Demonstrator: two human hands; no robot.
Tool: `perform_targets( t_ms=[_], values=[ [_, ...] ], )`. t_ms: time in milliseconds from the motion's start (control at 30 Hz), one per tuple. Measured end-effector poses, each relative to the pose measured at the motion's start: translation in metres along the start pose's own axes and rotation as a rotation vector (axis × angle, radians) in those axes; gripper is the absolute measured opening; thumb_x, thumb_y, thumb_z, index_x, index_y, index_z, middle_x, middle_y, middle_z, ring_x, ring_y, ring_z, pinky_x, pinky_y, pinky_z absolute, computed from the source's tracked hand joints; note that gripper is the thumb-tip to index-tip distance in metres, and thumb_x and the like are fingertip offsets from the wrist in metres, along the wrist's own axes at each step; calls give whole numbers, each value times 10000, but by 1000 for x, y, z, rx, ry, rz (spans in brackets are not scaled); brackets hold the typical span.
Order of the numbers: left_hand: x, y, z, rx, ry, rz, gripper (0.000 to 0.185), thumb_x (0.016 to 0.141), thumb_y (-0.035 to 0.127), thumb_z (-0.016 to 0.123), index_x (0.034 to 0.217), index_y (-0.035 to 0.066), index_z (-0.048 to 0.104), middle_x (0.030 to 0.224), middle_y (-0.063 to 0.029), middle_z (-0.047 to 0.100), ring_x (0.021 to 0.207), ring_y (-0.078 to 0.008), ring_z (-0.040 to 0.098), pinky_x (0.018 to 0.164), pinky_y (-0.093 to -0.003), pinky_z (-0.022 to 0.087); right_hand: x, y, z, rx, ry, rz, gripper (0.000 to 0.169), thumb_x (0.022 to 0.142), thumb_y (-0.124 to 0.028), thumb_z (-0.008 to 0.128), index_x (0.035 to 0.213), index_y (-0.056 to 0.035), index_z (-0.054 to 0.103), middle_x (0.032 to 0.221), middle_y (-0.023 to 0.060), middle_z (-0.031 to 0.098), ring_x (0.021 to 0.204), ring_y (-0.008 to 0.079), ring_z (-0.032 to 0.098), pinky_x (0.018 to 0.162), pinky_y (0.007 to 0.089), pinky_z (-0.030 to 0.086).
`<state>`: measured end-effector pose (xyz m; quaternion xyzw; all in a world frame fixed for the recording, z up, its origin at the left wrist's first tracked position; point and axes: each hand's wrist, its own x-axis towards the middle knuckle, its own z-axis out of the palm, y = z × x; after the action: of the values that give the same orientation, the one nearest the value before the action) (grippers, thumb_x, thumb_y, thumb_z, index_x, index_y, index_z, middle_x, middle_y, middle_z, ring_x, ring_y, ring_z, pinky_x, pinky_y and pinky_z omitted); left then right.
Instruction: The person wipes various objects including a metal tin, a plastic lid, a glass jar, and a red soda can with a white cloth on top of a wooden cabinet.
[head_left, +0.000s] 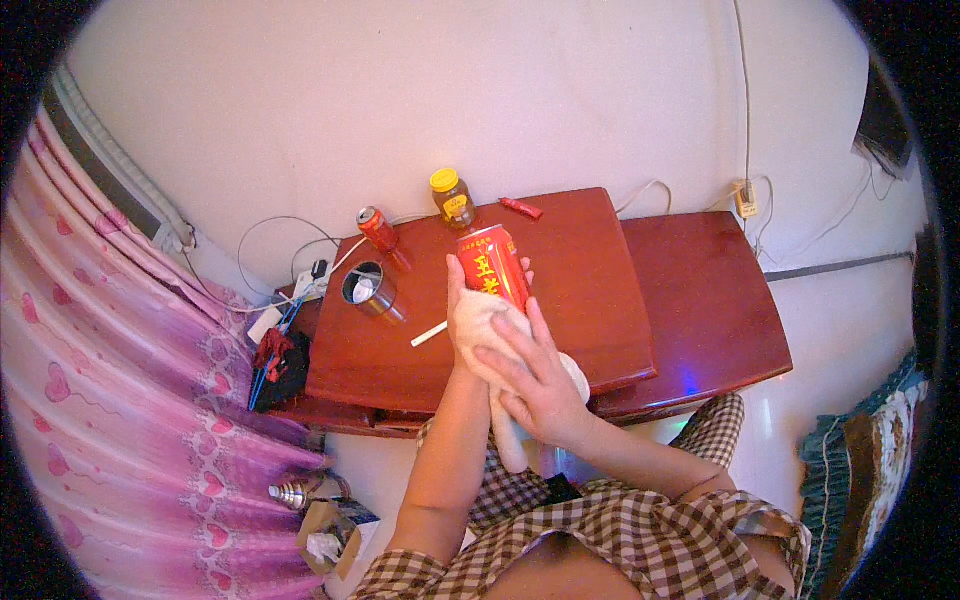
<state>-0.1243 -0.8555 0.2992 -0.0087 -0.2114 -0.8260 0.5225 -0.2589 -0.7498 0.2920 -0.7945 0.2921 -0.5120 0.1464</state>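
My left hand (455, 292) holds a red drink can (491, 259) tilted over the table, thumb on its left side and fingertips showing at its right. The can bears yellow writing. A white cloth (484, 315) wraps around its lower part and drapes over my left palm, one end hanging below. My right hand (538, 382) presses the cloth against the can's lower end, fingers spread across it. The can's bottom is hidden under cloth and fingers.
On the reddish-brown wooden table (585, 300) stand another red can (376, 229), a brown jar with yellow lid (454, 199) and a dark metal cup (369, 289). A red tube (521, 208) and white stick (429, 334) lie there. A power strip (311, 281) is left.
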Motion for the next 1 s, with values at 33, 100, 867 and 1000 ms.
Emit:
perform_targets(
  t_ms=[33,100,867,1000],
  values=[
    [1,-3,5,-44,-8,2,775,979,679,421,1397,30,481,1197,-190,675,1056,-380,678,878,-489,589,-1,2,0,-66,0,-17,693,725,-28,705,1390,-173,577,1565,143,370,1484,508,213,1184,643,207],
    [0,-12,18,-128,-22,9,775,973,691,420,1398,46,486,1181,-190,681,1071,-382,673,872,-478,594,2,4,-2,-136,12,-48,678,729,-17,700,1381,-166,583,1559,139,380,1485,496,225,1187,654,173],
    [-3,-31,27,406,287,370,517,1044,451,474,1318,21,560,1239,-152,660,1096,-271,662,990,-414,519,43,44,-26,429,354,331,667,790,20,396,1455,15,452,1505,199,438,1450,316,362,1221,401,221],
    [-8,-28,17,410,218,329,466,1050,426,482,1309,45,557,1222,-127,659,1119,-236,650,1003,-395,512,24,33,-14,349,339,282,685,795,-23,414,1480,9,416,1552,222,349,1484,355,278,1233,445,163]
  ],
)
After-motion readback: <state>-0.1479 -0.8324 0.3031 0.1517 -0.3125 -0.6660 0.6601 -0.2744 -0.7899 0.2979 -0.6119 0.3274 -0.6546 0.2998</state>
